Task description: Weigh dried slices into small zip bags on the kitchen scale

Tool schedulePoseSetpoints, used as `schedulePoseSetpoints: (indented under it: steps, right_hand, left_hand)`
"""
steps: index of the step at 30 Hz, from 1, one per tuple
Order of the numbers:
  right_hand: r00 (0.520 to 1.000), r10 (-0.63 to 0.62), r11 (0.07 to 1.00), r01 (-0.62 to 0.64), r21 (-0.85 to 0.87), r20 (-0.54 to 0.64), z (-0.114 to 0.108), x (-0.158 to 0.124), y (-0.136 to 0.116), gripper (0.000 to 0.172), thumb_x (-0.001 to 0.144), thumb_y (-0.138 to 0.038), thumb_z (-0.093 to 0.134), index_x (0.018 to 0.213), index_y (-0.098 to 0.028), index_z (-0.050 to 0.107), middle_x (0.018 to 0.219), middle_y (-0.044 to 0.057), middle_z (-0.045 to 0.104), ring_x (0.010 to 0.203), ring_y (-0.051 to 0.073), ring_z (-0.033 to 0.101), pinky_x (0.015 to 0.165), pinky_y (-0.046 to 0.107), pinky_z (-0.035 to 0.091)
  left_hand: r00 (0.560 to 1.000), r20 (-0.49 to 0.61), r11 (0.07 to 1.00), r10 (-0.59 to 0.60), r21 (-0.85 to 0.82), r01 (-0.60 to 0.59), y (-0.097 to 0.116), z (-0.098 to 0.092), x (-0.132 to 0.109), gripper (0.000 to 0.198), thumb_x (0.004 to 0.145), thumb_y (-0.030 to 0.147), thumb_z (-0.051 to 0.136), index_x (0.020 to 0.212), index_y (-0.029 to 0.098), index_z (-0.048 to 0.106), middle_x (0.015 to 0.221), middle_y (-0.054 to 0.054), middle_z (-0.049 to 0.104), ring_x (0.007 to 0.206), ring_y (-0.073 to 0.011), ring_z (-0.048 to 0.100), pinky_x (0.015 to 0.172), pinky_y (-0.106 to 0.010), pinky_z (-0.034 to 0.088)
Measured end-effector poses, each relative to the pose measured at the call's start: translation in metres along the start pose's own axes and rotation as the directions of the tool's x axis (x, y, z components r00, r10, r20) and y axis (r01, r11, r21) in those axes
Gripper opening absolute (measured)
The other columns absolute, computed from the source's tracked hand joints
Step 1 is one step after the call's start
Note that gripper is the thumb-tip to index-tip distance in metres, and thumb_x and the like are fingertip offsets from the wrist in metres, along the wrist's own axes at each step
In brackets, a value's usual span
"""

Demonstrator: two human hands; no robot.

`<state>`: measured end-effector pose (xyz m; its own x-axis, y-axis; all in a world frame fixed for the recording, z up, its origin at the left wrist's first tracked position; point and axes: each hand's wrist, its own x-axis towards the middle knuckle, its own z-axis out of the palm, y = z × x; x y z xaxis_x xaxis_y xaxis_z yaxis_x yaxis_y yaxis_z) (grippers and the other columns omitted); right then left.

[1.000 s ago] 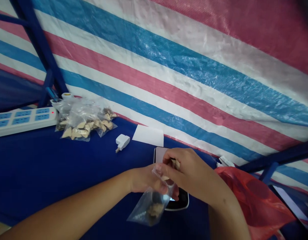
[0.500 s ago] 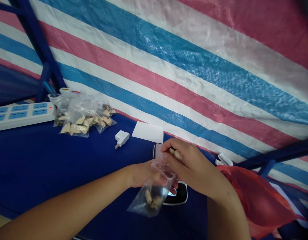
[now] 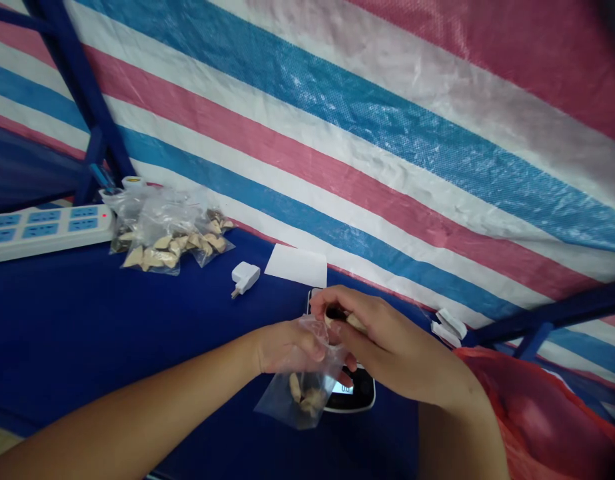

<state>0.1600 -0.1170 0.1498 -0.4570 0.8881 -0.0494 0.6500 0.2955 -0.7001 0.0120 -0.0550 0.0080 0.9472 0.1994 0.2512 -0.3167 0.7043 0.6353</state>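
Note:
My left hand (image 3: pixel 287 347) pinches the open mouth of a small clear plastic bag (image 3: pixel 302 393) that hangs below it with several pale beige pieces at the bottom. Right beside the bag's mouth, my right hand (image 3: pixel 377 340) is closed on a few more beige pieces (image 3: pixel 354 322). Both hands hover over a small white and black digital scale (image 3: pixel 354 393) with a lit display, lying on the blue table cover (image 3: pixel 112 327).
Several filled clear bags (image 3: pixel 167 237) lie at the back left beside a white power strip (image 3: pixel 42 230). A white plug adapter (image 3: pixel 244 277) and a white card (image 3: pixel 297 265) lie behind the scale. A red plastic bag (image 3: pixel 542 413) sits at right. A striped tarp (image 3: pixel 387 133) forms the backdrop.
My right hand has moved down to the bag's mouth. More beige pieces now lie in the bag than a second ago. The bag has shifted slightly.

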Motion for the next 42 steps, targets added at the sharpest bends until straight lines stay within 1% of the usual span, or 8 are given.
schedulePoseSetpoints:
  steps: [8, 22, 30, 34, 36, 38, 41, 42]
  right_hand:
    - [0.999, 0.017, 0.999, -0.015, 0.048, -0.027, 0.001, -0.004, 0.003, 0.032, 0.105, -0.022, 0.043, 0.133, -0.028, 0.056, 0.131, 0.004, 0.063, 0.113, 0.019, 0.063, 0.089, 0.030, 0.053]
    - [0.971, 0.035, 0.999, -0.035, 0.004, -0.235, 0.013, 0.014, -0.002, 0.015, 0.104, -0.026, 0.047, 0.108, -0.024, 0.061, 0.088, -0.003, 0.065, 0.067, 0.009, 0.061, 0.061, 0.021, 0.044]
    - [0.996, 0.061, 0.988, -0.069, -0.138, -0.062, 0.006, 0.006, -0.004, 0.017, 0.091, -0.026, 0.063, 0.076, -0.019, 0.066, 0.069, -0.003, 0.058, 0.061, 0.009, 0.052, 0.055, 0.022, 0.034]
    - [0.972, 0.191, 0.975, -0.204, -0.087, -0.137, -0.014, -0.004, 0.012, 0.019, 0.090, -0.030, 0.059, 0.075, -0.019, 0.066, 0.065, -0.004, 0.056, 0.057, 0.010, 0.049, 0.051, 0.022, 0.032]
    - [0.923, 0.308, 0.943, -0.328, -0.052, -0.232, -0.028, -0.010, 0.035, 0.024, 0.090, -0.037, 0.060, 0.073, -0.019, 0.063, 0.061, -0.004, 0.052, 0.056, 0.010, 0.046, 0.050, 0.022, 0.031]
    - [0.881, 0.432, 0.892, -0.449, -0.054, -0.193, -0.040, -0.013, 0.065, 0.030, 0.089, -0.040, 0.058, 0.069, -0.019, 0.059, 0.061, -0.003, 0.051, 0.055, 0.011, 0.046, 0.051, 0.023, 0.032]
    - [0.757, 0.647, 0.749, -0.654, -0.109, -0.097, -0.048, -0.013, 0.103, 0.031, 0.085, -0.038, 0.059, 0.061, -0.019, 0.055, 0.052, -0.003, 0.049, 0.046, 0.010, 0.041, 0.046, 0.025, 0.028]
    - [0.732, 0.676, 0.722, -0.681, -0.123, -0.089, -0.049, -0.013, 0.110, 0.033, 0.085, -0.040, 0.059, 0.060, -0.019, 0.055, 0.050, -0.002, 0.049, 0.044, 0.010, 0.040, 0.045, 0.025, 0.028]
  left_hand:
    - [1.000, -0.013, 0.999, 0.021, -0.027, -0.022, 0.002, 0.001, 0.000, 0.045, 0.066, 0.015, 0.072, 0.111, 0.016, 0.069, 0.098, -0.004, 0.066, 0.100, -0.0229, 0.063, 0.095, -0.044, 0.053]
    - [1.000, -0.010, 1.000, 0.001, -0.015, -0.001, 0.002, 0.002, -0.001, 0.055, 0.060, 0.015, 0.058, 0.114, 0.011, 0.068, 0.106, -0.010, 0.071, 0.102, -0.0272, 0.065, 0.099, -0.048, 0.049]
    - [1.000, -0.027, 0.990, 0.010, -0.143, -0.014, 0.011, 0.013, 0.000, 0.049, 0.064, 0.027, 0.052, 0.106, 0.008, 0.068, 0.097, -0.016, 0.072, 0.098, -0.0353, 0.067, 0.086, -0.049, 0.053]
    - [0.980, -0.199, 1.000, -0.016, -0.016, 0.014, 0.031, 0.013, -0.001, 0.049, 0.081, 0.044, 0.063, 0.119, 0.013, 0.064, 0.112, -0.014, 0.070, 0.107, -0.0316, 0.066, 0.090, -0.042, 0.052]
    - [0.917, -0.397, 0.990, 0.034, 0.140, 0.024, 0.046, 0.002, -0.004, 0.053, 0.079, 0.041, 0.074, 0.125, 0.019, 0.062, 0.121, -0.011, 0.068, 0.109, -0.0270, 0.066, 0.089, -0.036, 0.052]
    - [0.766, -0.611, 0.951, 0.198, 0.309, 0.001, 0.061, -0.015, -0.008, 0.053, 0.072, 0.033, 0.081, 0.121, 0.022, 0.062, 0.123, -0.009, 0.066, 0.102, -0.0228, 0.066, 0.079, -0.032, 0.053]
    - [0.326, -0.769, 0.826, 0.550, 0.559, -0.075, 0.075, -0.041, -0.014, 0.034, 0.066, 0.031, 0.077, 0.094, 0.019, 0.062, 0.097, -0.004, 0.065, 0.073, -0.0130, 0.059, 0.057, -0.023, 0.044]
    - [0.242, -0.755, 0.789, 0.609, 0.610, -0.081, 0.077, -0.047, -0.015, 0.029, 0.066, 0.031, 0.074, 0.088, 0.018, 0.060, 0.088, -0.002, 0.061, 0.066, -0.0110, 0.055, 0.052, -0.022, 0.039]
